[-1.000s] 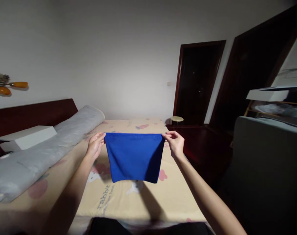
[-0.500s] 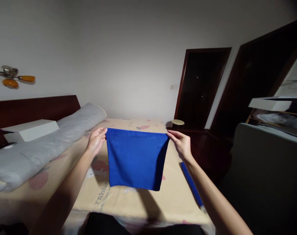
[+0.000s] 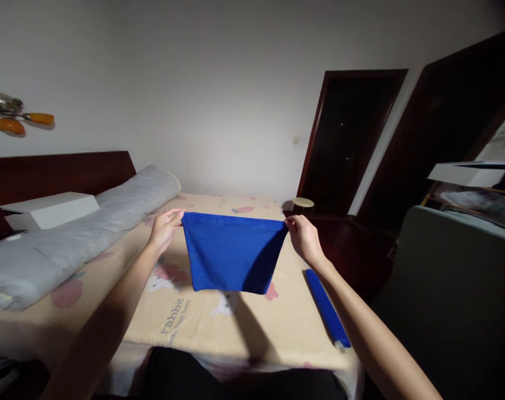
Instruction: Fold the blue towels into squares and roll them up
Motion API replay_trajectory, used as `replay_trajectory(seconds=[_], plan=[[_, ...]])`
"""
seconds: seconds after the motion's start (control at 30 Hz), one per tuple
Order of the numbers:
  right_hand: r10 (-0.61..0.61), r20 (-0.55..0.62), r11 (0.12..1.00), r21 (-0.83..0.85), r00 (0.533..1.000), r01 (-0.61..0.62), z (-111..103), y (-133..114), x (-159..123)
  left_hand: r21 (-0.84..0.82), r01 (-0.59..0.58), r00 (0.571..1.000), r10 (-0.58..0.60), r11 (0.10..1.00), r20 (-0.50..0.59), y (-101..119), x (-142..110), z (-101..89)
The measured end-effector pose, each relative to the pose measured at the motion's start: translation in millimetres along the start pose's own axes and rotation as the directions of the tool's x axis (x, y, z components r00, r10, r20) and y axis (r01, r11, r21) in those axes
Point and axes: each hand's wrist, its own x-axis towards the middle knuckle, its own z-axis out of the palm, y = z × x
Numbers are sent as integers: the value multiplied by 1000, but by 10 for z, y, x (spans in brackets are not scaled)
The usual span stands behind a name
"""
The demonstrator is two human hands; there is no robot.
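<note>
A blue cloth (image 3: 234, 253) hangs stretched between my two hands, above the bed. My left hand (image 3: 165, 230) pinches its upper left corner, and my right hand (image 3: 304, 238) pinches the upper right one. The top edge is nearly straight, while the lower part swings free and tilts away from me. Below it lies the bed's yellowish sheet (image 3: 206, 328), printed with rabbits and fruit, where a dark shadow falls. Close to my right forearm, a blue rolled or folded bundle (image 3: 325, 308) rests near the bed's right edge.
A grey rolled mattress or quilt (image 3: 89, 239) lies along the headboard (image 3: 56, 172) with a white box (image 3: 54, 210) on it. Beyond the bed's far right corner stands a round stool (image 3: 303, 203). A dark grey panel (image 3: 452, 300) and a loaded shelf (image 3: 477, 194) stand on the right.
The cloth's lower edge dropped, then swung up and away from me. Both hands keep their pinch on its corners. The blue bundle by my right forearm has come into view.
</note>
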Motion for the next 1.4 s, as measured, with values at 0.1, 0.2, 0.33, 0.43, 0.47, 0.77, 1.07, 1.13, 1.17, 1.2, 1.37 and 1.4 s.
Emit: replay_trajectory(seconds=[0.1, 0.2, 0.33, 0.43, 0.47, 0.77, 1.07, 1.13, 1.17, 1.2, 1.37, 1.4], plan=[[-16, 0, 1000, -21, 1000, 16, 51, 54, -7, 128, -57, 997, 63, 990, -48, -35, 14, -4], [-12, 40, 999, -50, 999, 14, 91, 105, -30, 232, -106, 988, 130, 967, -89, -89, 24, -23], [-5, 48, 998, -57, 999, 8, 129, 133, -64, 323, -137, 981, 174, 937, -90, -177, 28, -72], [49, 71, 999, -15, 996, -48, 149, 156, -85, 361, -143, 981, 179, 921, -69, -254, 45, -113], [75, 89, 997, 13, 993, -77, 157, 173, -94, 365, -140, 983, 173, 921, -61, -284, 52, -124], [360, 289, 805, 383, 887, -452, 555, 448, -106, 287, 85, 990, -114, 954, 87, -749, 87, -80], [358, 243, 741, 514, 902, -432, 939, 623, 110, 244, 48, 995, -69, 969, 78, -995, 409, -2], [312, 324, 728, 522, 893, -444, 880, 698, 8, 275, 43, 990, -79, 961, 120, -1056, 345, -130], [281, 387, 720, 519, 878, -460, 854, 743, -84, 298, 53, 983, -103, 953, 153, -1113, 272, -203], [248, 459, 712, 510, 853, -482, 836, 790, -206, 327, 72, 971, -141, 942, 191, -1188, 169, -274], [170, 751, 693, 369, 638, -619, 982, 931, -1189, 493, 189, 837, -402, 849, 371, -1795, -706, -435], [186, 775, 695, 330, 603, -639, 1049, 932, -1422, 522, 202, 809, -441, 829, 388, -1941, -909, -428]])
